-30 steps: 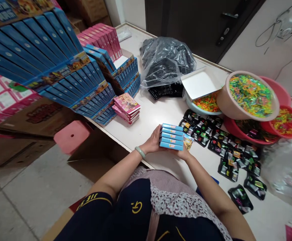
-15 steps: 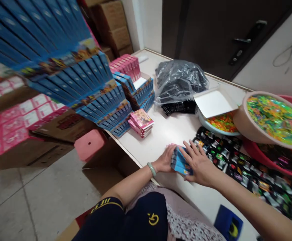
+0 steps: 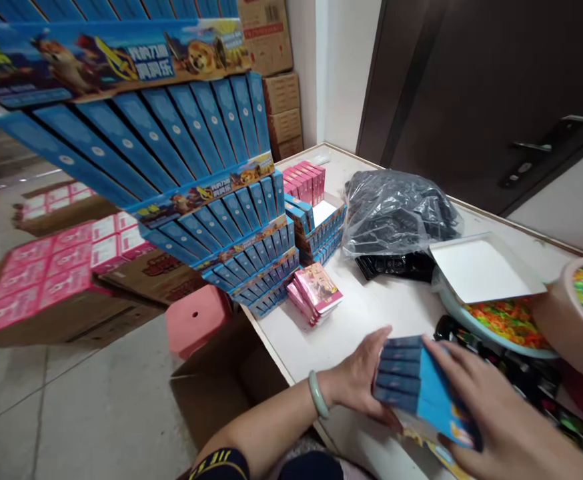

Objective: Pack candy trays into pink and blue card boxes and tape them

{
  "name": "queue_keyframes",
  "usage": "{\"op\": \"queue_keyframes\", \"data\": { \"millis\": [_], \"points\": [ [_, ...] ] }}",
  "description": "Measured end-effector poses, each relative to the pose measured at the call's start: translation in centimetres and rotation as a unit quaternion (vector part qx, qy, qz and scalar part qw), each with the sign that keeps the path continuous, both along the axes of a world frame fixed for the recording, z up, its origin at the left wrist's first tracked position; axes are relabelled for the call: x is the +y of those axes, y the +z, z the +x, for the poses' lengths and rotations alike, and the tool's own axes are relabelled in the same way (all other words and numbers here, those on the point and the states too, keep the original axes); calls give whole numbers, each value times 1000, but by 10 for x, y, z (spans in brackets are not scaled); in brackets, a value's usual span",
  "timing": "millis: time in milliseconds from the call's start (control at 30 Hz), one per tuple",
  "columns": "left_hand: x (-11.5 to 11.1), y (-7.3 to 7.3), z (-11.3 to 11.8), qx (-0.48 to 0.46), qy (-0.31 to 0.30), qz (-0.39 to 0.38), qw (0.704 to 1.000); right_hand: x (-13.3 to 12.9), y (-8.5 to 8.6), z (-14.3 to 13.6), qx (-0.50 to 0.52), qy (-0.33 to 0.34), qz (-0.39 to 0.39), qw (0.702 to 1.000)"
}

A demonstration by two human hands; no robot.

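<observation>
Between my two hands is a stack of small blue boxes (image 3: 399, 377), their narrow ends facing me and one broad blue side turned right. My left hand (image 3: 356, 380) is closed around the left end, a pale green bangle on its wrist. On the other side my right hand (image 3: 491, 407) presses its fingers along the blue side, slightly blurred. Beneath the stack a printed yellow-and-blue edge (image 3: 431, 448) shows in part; what it belongs to is mostly hidden. Beyond my hands a small pile of pink picture boxes (image 3: 316, 290) lies on the white table (image 3: 291, 347).
At left rises a tall stack of display trays (image 3: 206, 193) filled with blue boxes. Behind lies a clear plastic bag (image 3: 401, 210) with black contents. A white lid (image 3: 486, 267) rests on a tub of colourful pieces, beside a beige basin (image 3: 566, 320). A pink stool (image 3: 196, 320) stands below.
The view has tilted up and moved closer to the display stack. The blue boxes, held in both hands, appear nearer and lower right, with their narrow ends now more visible.
</observation>
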State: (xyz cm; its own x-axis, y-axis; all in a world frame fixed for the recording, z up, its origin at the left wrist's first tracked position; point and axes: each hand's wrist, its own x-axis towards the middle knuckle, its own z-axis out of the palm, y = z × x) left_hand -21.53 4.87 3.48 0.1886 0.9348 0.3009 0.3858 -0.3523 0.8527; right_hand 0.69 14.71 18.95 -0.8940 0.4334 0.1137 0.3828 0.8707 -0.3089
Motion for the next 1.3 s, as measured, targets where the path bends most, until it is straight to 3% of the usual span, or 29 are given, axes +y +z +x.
{"op": "queue_keyframes", "data": {
  "millis": [100,200,267,367,467,600,700,900,1067,1300],
  "points": [
    [19,41,-66,-85,176,7,981,54,53,-43,99,-52,-13,994],
    [38,61,-120,-101,358,18,928,115,73,-118,220,-121,-47,967],
    [48,63,-141,-65,409,26,910,152,66,-178,292,-131,-95,943],
    [60,59,-152,-12,432,29,902,190,41,-260,358,-124,-155,912],
    [69,54,-151,2,437,13,899,205,17,-313,350,-150,-196,904],
    [82,53,-148,7,449,3,894,207,0,-337,294,-151,-208,921],
    [91,55,-150,-1,461,6,887,211,2,-343,233,-114,-188,947],
    [101,51,-154,-5,459,25,888,222,39,-372,66,-52,-141,986],
    [100,46,-155,12,466,39,884,211,60,-406,-62,-40,-86,994],
    [99,40,-155,11,466,52,883,175,41,-422,-93,-92,-61,989]
  ]
}}
